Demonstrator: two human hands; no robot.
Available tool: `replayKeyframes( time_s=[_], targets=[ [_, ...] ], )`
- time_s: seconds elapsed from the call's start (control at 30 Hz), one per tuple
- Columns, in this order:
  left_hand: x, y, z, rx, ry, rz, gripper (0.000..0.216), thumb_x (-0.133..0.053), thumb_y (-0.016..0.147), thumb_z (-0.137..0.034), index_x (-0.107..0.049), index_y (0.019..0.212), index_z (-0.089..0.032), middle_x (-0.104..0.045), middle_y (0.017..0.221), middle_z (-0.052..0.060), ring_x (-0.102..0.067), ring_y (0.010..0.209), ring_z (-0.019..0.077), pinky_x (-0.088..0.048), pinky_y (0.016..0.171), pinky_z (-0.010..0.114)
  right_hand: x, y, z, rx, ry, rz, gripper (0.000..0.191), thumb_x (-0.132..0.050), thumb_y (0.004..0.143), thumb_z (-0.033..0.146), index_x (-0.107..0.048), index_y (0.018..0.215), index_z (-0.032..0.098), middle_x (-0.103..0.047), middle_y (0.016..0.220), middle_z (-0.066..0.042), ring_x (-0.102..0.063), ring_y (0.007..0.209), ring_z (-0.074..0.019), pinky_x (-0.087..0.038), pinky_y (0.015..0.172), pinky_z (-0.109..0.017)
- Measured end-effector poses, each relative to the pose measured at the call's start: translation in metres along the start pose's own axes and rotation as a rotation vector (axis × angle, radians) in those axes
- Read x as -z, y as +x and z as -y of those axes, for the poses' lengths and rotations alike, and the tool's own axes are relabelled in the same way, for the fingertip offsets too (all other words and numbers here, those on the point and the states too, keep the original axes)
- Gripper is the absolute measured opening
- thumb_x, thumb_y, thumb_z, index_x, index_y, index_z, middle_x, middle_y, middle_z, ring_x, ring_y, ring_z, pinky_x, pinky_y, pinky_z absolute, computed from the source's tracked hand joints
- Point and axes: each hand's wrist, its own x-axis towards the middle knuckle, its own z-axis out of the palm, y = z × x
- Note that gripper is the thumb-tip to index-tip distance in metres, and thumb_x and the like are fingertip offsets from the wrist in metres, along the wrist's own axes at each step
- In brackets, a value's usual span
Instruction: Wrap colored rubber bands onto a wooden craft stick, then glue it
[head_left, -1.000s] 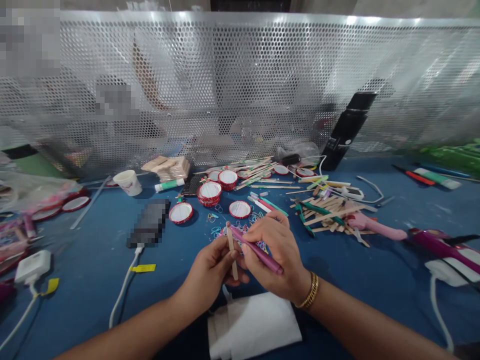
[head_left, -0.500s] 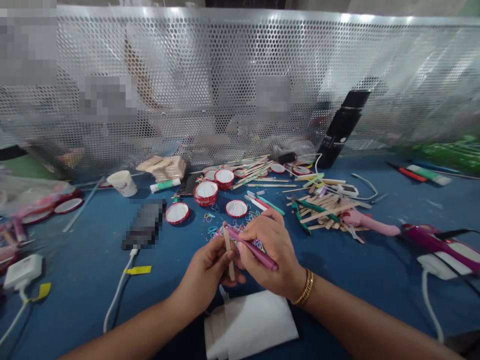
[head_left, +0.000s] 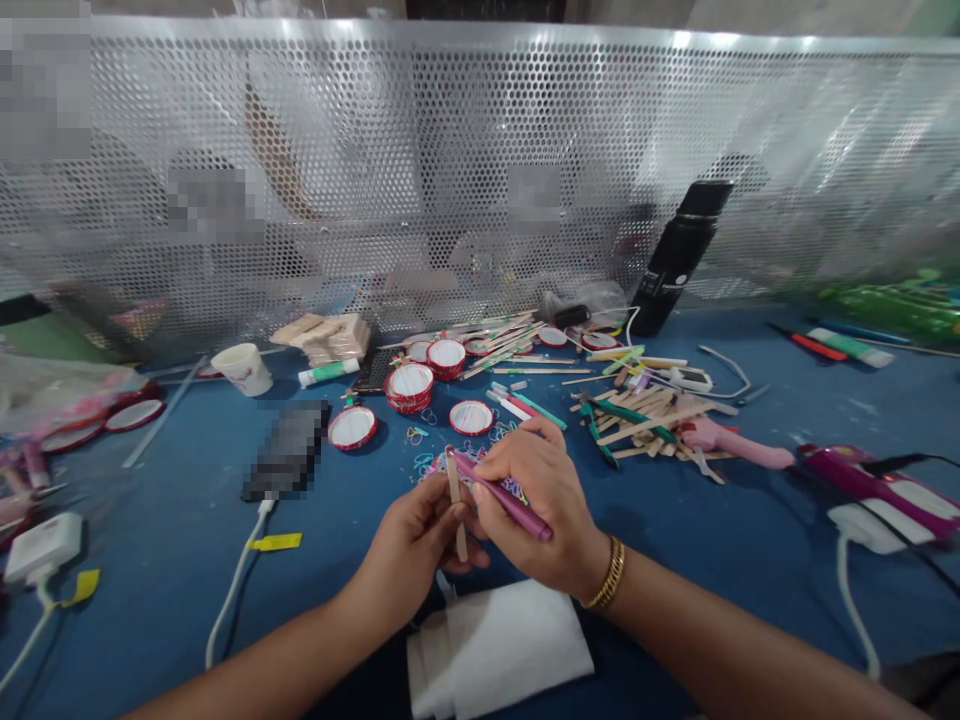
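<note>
My left hand (head_left: 416,545) pinches a plain wooden craft stick (head_left: 455,498) and holds it upright over the blue table (head_left: 187,480). My right hand (head_left: 540,505), with a gold bangle on its wrist, grips a purple pen-like tool (head_left: 502,496) whose tip rests against the top of the stick. Small coloured rubber bands (head_left: 427,462) lie on the table just beyond both hands. A folded white cloth (head_left: 499,645) lies under my wrists.
Red-rimmed white lids (head_left: 409,385) and a heap of wooden and coloured sticks (head_left: 652,415) lie further back. A pink and a purple glue gun (head_left: 870,480) sit right. A paper cup (head_left: 242,368), a black bottle (head_left: 679,255) and a perforated metal screen (head_left: 480,170) stand behind.
Both hands keep the same hold on the stick and the purple tool. The view has shifted slightly; nothing on the table has moved.
</note>
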Motion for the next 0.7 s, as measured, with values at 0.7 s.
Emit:
replayKeyframes(
  time_s=[0.7],
  targets=[
    [-0.0003,-0.0015,-0.0006,-0.008,-0.005,0.008,0.043,-0.071,0.077,-0.056,-0.058,0.089,-0.017,-0.071,0.08,0.004,-0.067,0.059,0.0136,-0.05,0.049,0.019,0.0004,-0.0004,0.0008,0.005,-0.001,-0.002,0.009,-0.058,0.081,0.014,-0.054,0.083,0.022,-0.064,0.074,0.002,-0.061,0.071,-0.0149,-0.041,0.09,-0.042]
  ],
)
